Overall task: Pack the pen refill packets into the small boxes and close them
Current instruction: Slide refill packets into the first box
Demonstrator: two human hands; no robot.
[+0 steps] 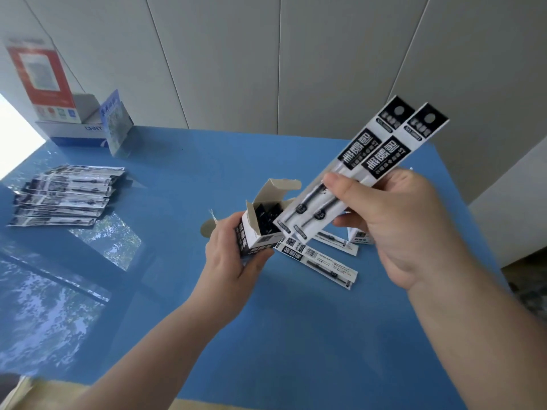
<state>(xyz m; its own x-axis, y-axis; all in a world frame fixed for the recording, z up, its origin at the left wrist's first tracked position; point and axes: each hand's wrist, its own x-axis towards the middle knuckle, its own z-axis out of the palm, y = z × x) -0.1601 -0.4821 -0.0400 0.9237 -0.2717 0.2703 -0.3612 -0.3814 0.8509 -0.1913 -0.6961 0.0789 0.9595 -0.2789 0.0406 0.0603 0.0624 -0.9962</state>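
My left hand (233, 258) grips a small black-and-white box (260, 229) above the blue table (207, 321). Its top flaps stand open and dark packet ends show inside. My right hand (393, 220) pinches two long black-and-white refill packets (364, 164) side by side. They slant up to the right, and their lower ends rest at the box's open mouth. Two more packets (322, 261) lie flat on the table under my hands. A fanned pile of several packets (65, 196) lies at the left.
A white and blue carton (74, 128) stands at the back left corner with a red-framed card (41, 75) and a blue leaflet holder (117, 125). Another small box (359, 236) peeks out behind my right hand. The table's right edge drops off near a white wall.
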